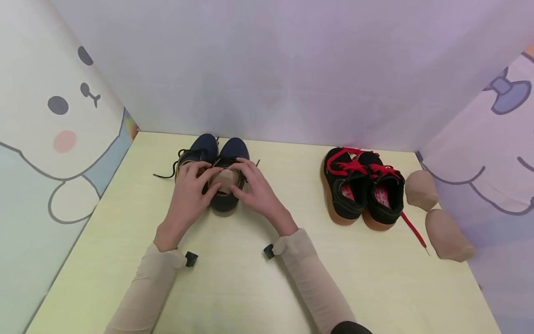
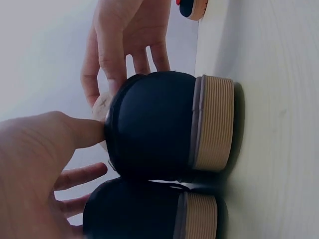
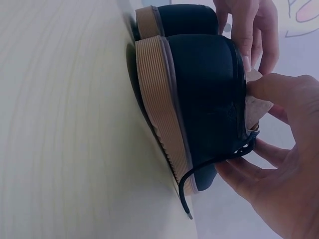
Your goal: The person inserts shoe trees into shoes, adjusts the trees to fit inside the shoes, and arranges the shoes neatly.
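Note:
A navy lace-up shoe stands on the table with a beige shoe insert in its opening. My left hand reaches in from the left, thumb and forefinger bent round the insert. From the right my right hand holds the insert's other side, thumb at the collar and fingers over the laced front. The right wrist view shows the insert standing above the collar and a black lace hanging down. Close on the left sits the matching navy shoe, partly hidden by my left hand.
A pair of black sneakers with red laces stands to the right. Beside them lie two beige shoe inserts, and a red lace trails across the pale table. A white cloth wall rises at the back.

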`<state>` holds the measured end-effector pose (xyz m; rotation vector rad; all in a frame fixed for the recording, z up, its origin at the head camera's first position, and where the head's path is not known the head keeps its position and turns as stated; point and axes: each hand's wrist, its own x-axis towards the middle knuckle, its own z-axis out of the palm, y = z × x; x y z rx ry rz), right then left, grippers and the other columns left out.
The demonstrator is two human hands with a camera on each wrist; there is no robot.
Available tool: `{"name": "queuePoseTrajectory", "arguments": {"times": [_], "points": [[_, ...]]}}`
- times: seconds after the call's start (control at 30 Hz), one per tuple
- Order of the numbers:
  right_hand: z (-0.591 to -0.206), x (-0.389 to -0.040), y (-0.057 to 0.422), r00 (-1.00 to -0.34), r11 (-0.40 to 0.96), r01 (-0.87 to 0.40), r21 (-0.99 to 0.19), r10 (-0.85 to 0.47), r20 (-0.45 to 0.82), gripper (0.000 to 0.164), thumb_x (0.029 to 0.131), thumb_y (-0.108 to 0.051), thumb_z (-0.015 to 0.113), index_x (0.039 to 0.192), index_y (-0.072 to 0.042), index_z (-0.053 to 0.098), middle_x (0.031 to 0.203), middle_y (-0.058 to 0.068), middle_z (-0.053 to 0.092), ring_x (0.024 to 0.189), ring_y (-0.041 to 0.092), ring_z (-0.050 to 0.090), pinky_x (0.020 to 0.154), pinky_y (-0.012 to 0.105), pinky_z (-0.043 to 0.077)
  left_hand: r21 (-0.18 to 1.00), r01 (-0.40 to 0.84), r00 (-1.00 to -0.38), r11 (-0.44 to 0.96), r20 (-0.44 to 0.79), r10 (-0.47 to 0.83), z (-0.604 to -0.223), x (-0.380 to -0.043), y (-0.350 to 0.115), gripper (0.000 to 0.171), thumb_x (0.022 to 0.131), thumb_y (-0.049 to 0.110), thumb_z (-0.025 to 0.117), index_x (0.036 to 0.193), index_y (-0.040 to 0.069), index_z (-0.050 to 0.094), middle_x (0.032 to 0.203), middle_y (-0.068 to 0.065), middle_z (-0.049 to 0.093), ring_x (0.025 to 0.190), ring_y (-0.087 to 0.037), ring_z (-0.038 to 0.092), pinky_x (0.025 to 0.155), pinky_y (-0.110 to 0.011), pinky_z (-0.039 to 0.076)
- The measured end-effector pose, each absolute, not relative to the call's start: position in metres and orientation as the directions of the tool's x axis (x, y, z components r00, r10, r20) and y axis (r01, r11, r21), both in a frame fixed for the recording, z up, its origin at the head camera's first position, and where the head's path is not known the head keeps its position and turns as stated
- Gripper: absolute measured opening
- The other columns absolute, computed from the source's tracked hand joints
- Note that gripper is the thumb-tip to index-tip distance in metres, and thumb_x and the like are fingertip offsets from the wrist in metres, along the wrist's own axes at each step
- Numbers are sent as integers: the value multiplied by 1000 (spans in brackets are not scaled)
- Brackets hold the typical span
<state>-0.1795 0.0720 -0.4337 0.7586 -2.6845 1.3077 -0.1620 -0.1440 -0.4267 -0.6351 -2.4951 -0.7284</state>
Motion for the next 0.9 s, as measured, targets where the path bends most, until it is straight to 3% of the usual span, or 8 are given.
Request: {"name": "queuePoseTrajectory", "arguments": {"times": [0.17, 0.3, 0.53, 0.9], "points": [[-431, -180, 71, -873, 540, -459, -706, -422, 245, 44, 99, -22, 72, 139, -20, 55, 164, 10, 39, 154, 29, 38, 121, 52, 39, 286, 558, -746, 779, 583, 320, -428, -163, -148, 35, 89, 20, 84, 122, 14, 75, 129, -23, 64, 122, -49, 49, 102, -66, 41], [-431, -180, 72, -872, 560, -465, -686, -420, 249, 44, 98, -22, 73, 139, -19, 55, 164, 10, 39, 153, 32, 40, 121, 52, 40, 245, 561, -739, 791, 580, 344, -427, -165, -148, 35, 90, 22, 83, 123, 14, 74, 131, -19, 65, 131, -49, 47, 101, -71, 41], [-432, -180, 73, -871, 578, -472, -666, -423, 250, 43, 99, -23, 73, 138, -19, 55, 164, 10, 39, 152, 33, 41, 121, 51, 41, 271, 549, -774, 791, 523, 358, -427, -167, -150, 38, 90, 23, 83, 126, 15, 73, 134, -18, 66, 142, -48, 44, 111, -75, 32], [-433, -182, 70, -872, 611, -480, -629, -413, 264, 41, 98, -22, 73, 135, -19, 56, 161, 8, 42, 151, 28, 43, 118, 45, 45, 300, 532, -790, 792, 512, 336, -425, -170, -148, 37, 88, 25, 85, 122, 14, 75, 131, -16, 68, 136, -46, 48, 102, -71, 41]]}}
